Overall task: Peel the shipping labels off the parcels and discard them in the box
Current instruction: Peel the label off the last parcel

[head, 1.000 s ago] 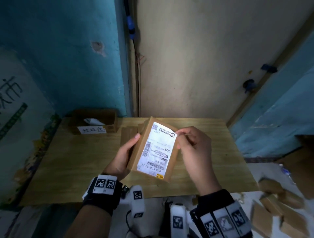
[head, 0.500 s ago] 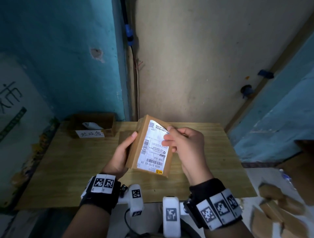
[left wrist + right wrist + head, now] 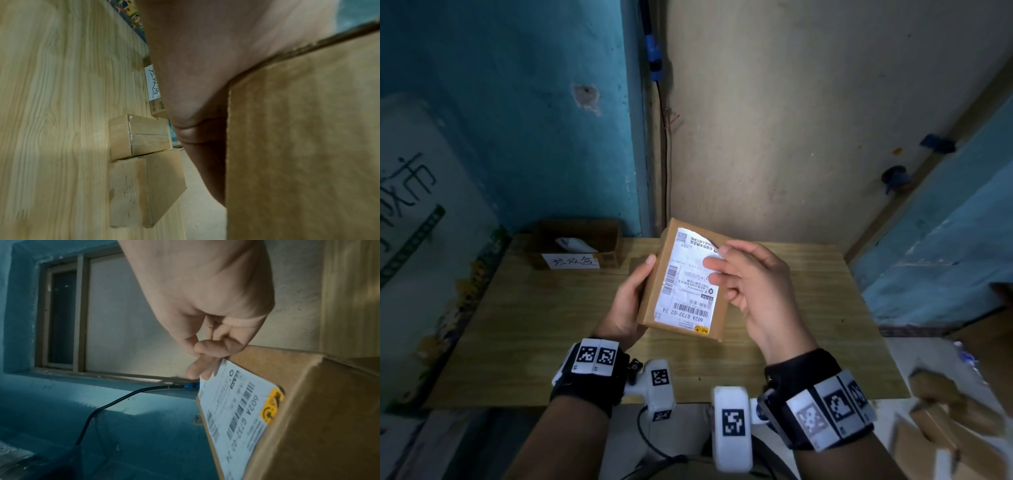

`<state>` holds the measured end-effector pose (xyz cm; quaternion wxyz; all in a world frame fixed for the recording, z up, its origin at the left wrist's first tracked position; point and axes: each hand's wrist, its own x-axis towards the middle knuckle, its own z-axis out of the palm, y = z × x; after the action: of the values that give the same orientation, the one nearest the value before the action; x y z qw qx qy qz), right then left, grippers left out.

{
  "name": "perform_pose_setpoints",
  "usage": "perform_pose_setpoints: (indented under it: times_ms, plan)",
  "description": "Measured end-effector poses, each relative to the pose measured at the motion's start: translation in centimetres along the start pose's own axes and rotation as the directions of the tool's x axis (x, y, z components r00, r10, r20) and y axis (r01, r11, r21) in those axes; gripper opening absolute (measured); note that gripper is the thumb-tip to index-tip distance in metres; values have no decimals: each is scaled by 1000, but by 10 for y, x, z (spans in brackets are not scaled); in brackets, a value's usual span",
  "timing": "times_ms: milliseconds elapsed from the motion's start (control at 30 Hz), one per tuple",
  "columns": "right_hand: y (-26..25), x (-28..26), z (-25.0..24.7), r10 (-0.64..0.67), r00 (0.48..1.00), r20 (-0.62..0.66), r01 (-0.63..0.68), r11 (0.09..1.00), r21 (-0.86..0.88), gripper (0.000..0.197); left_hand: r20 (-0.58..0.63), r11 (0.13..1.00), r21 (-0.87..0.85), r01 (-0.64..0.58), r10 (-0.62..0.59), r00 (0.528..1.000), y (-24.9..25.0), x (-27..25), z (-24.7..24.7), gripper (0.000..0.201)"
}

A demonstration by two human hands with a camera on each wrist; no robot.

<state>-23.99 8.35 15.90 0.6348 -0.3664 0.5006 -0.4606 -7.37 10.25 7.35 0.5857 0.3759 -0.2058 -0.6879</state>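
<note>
I hold a brown cardboard parcel tilted above the wooden table. My left hand grips its left side from behind, thumb on the front edge. A white shipping label with barcodes and a yellow sticker covers the parcel's face; its top right corner is lifted and curled. My right hand pinches that lifted corner between thumb and fingers. The right wrist view shows the label still stuck lower down on the parcel. An open cardboard box with a handwritten tag and a crumpled label inside sits at the table's back left.
Two bare brown parcels lie on the table behind the held one. More cardboard parcels are piled on the floor at the right. Blue and beige walls stand close behind the table, with a black cable running down the corner.
My right hand has pulled the label's top right corner further across and down the parcel's face, so more of it is lifted. The parcel rose slightly in my left hand.
</note>
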Motion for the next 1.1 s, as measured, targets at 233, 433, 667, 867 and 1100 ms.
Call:
perform_pose_setpoints:
  times_ms: [233, 433, 667, 867, 1100]
  plan:
    - [6, -1, 8, 64, 998, -5, -63, 992, 108, 9, -10, 999, 45, -31, 31, 999, 2, 1, -9, 52]
    - [5, -5, 15, 33, 998, -53, -32, 999, 12, 11, 16, 998, 57, -22, 21, 1000, 6, -3, -14, 48]
    - [6, -7, 19, -30, 999, -27, 32, 997, 67, 12, -29, 999, 33, -23, 24, 999, 8, -5, -16, 61]
    - [10, -12, 16, 50, 999, -5, -49, 994, 100, 6, -38, 999, 39, 4, -3, 999, 6, -12, -23, 62]
    - [14, -17, 12, 48, 998, -43, -42, 991, 127, 2, -50, 992, 123, 36, -30, 998, 6, -21, -16, 58]
